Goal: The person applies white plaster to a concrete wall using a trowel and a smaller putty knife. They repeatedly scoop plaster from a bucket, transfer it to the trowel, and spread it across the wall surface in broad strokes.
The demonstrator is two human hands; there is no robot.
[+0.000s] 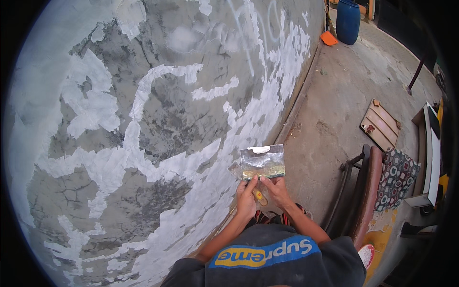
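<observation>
Here the flat plate (263, 165) is grasped at its near edge by the left grip (246, 198) and right grip (278, 192), white paste (258, 149) borne on its far edge; a wooden-handled scraper (260, 197) is clasped by the left too, all held beside the white-patched wall (181, 124).

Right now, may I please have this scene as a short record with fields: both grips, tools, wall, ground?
Left grip: on the near edge of the flat plate, thumb on top
Right grip: same edge, thumb on top
Plate surface: white material at far edge
Handled tool: between the grips; holder unclear
Wall: grey, with white patches
Ground: blue barrel, tan board
</observation>
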